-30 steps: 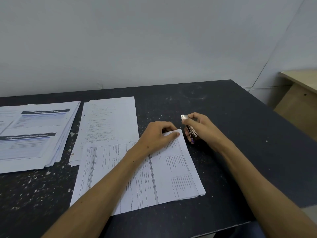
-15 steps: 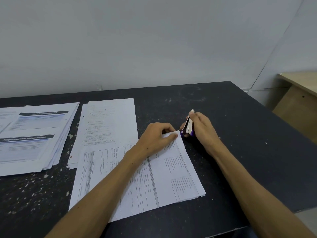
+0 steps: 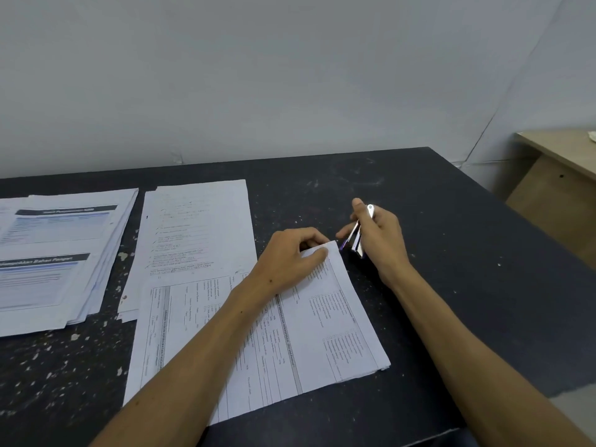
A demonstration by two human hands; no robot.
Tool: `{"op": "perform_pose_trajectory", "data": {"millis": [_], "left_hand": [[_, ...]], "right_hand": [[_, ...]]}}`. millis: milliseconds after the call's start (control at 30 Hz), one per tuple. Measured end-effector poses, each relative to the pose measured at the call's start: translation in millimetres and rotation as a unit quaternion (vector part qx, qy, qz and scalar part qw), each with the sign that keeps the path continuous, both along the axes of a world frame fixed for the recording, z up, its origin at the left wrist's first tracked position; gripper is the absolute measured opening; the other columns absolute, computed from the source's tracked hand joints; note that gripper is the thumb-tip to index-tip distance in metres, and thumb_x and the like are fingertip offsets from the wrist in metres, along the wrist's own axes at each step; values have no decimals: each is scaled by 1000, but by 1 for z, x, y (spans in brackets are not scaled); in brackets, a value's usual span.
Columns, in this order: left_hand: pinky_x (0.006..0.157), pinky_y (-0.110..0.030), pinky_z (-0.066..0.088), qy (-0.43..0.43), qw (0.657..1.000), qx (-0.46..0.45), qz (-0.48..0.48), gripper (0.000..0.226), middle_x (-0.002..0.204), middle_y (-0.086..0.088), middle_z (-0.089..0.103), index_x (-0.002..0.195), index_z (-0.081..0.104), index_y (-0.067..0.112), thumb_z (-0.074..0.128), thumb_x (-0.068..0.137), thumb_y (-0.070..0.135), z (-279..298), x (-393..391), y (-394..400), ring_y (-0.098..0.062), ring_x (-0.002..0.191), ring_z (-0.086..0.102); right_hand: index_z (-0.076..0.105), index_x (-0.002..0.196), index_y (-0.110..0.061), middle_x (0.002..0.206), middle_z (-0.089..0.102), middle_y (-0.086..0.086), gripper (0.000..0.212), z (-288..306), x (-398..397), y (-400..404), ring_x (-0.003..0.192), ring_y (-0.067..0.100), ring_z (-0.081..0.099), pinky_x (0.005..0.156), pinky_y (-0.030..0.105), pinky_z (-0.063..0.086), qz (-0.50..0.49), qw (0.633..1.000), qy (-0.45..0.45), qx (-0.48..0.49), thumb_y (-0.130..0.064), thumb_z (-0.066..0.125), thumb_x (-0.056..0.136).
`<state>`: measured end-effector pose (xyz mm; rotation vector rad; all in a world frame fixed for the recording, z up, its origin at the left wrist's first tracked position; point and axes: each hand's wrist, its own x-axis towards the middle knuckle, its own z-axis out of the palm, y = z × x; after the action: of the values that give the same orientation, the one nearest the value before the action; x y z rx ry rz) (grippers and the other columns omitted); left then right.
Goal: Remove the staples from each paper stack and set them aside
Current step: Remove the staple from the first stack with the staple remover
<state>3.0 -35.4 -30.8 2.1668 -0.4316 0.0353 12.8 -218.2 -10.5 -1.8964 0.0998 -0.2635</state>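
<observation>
Far left on the dark, paint-flecked table (image 3: 451,253) sits a fanned pile of printed forms (image 3: 58,253) with blue and black header bars, its sheets slipping out from under one another. Just beside it to the right lies a second stack of white pages (image 3: 196,233), lengthwise toward the wall, its near end tucked under the next bundle.

That next bundle is the paper stack (image 3: 290,343) being worked on, turned at a slant across the near middle of the table, ruled tables running along it. The left forearm lies over it, and the left hand (image 3: 290,256) rests on its far right corner, fingers curled down on the sheets with the fingertips (image 3: 321,253) pinning the paper right at the corner edge. The staple itself is too small to make out there.

Just past that corner, to the right and slightly raised off the table, the right hand (image 3: 383,240) grips a small metal staple remover (image 3: 358,233), thumb on one side and fingers wrapped on the other, its purple-tipped lower end pointing down toward the corner. That tip stands a little apart from the paper.

Further right the table runs bare and dark to its edge, and beyond it, against the pale wall, stands the corner of a light wooden desk (image 3: 561,169).
</observation>
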Motion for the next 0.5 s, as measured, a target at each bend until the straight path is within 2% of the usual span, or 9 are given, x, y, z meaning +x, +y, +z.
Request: {"op": "perform_pose_trajectory", "data": {"millis": [167,267,367,500], "left_hand": [[70,-10,54,6,1000,-6,3,12,98,18,70,108,74,26,71,97,32,0,0,1,-3,84,71],[71,-10,53,10,1000,-12,0,13,96,19,70,106,75,28,71,97,35,1,1,1,-2,85,71],[77,-13,55,4,1000,-22,-4,14,98,16,72,105,77,27,71,96,36,1,2,1,-3,89,70],[79,-14,55,6,1000,-22,-7,12,98,17,72,105,77,28,72,96,35,1,1,1,-4,90,70]], "right_hand": [[63,97,-2,76,77,8,47,3,2,0,69,24,75,81,40,60,1,999,18,42,-46,49,107],[62,97,-1,77,78,7,48,4,0,-4,65,19,72,71,33,57,-4,998,28,48,-47,50,107],[60,102,1,82,78,9,50,2,-2,-11,52,16,58,55,26,48,19,997,34,61,-47,48,108],[65,108,-5,75,74,5,42,1,-1,-20,58,14,61,58,26,51,26,989,72,125,-41,45,110]]}}
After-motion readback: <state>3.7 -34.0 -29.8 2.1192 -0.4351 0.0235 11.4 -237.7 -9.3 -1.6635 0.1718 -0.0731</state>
